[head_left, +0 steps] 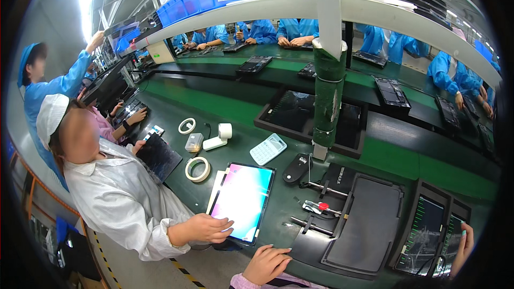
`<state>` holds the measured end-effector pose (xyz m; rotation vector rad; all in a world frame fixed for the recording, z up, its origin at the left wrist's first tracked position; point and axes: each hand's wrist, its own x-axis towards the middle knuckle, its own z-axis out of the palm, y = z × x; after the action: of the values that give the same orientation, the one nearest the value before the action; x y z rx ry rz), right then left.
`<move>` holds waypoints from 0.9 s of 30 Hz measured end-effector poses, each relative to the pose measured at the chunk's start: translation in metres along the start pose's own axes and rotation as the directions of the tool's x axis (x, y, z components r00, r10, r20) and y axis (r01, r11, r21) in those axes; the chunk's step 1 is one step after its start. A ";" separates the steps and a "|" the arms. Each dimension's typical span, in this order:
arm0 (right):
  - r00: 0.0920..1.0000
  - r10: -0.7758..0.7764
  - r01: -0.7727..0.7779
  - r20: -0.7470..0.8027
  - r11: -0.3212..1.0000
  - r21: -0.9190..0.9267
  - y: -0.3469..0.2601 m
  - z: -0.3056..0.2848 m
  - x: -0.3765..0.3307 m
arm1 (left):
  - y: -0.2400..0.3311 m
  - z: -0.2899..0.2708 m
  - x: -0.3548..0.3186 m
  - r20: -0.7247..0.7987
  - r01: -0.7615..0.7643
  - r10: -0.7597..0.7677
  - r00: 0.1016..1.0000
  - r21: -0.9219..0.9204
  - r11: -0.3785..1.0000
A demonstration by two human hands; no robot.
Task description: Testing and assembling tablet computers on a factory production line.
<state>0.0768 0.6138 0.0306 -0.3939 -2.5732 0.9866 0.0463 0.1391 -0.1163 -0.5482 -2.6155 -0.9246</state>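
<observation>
My left hand [267, 263] lies on the near edge of the green bench, fingers stretched out and holding nothing. Just beyond it is a tablet-sized screen [243, 199], lit in pink, white and blue. A co-worker in white has a hand [206, 229] over its lower left edge. At the far right, my right hand [465, 246] is partly cut off by the picture's rim. Its fingers are extended beside a black tray [417, 188] holding dark display panels [425, 230], and nothing shows in its grasp. Between my hands sits a flat black plate fixture [367, 225] with metal rods.
Around the screen are a calculator [268, 149], a black mouse [297, 168], tape rolls [197, 169] and a red-tipped tool [323, 207]. A green-wrapped post [327, 93] rises before another panel tray [292, 112]. Co-workers sit along the far conveyor [214, 69].
</observation>
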 end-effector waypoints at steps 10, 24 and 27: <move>0.989 0.112 -0.127 -0.098 0.980 -0.156 0.103 0.016 -0.005 | -0.002 -0.003 0.006 0.040 -0.014 0.016 0.999 -0.051 0.999; 0.977 0.211 -0.207 0.024 0.971 -0.117 0.093 0.062 0.014 | 0.016 -0.001 0.032 -0.021 -0.020 0.019 1.000 -0.059 0.998; 0.974 0.225 -0.219 0.010 0.956 -0.194 0.121 0.067 0.005 | 0.015 0.008 0.025 -0.020 0.004 -0.006 1.000 -0.071 0.998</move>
<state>0.0594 0.6636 -0.0978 -0.7397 -2.7069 0.8216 0.0304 0.1613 -0.1037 -0.5473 -2.5755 -1.0219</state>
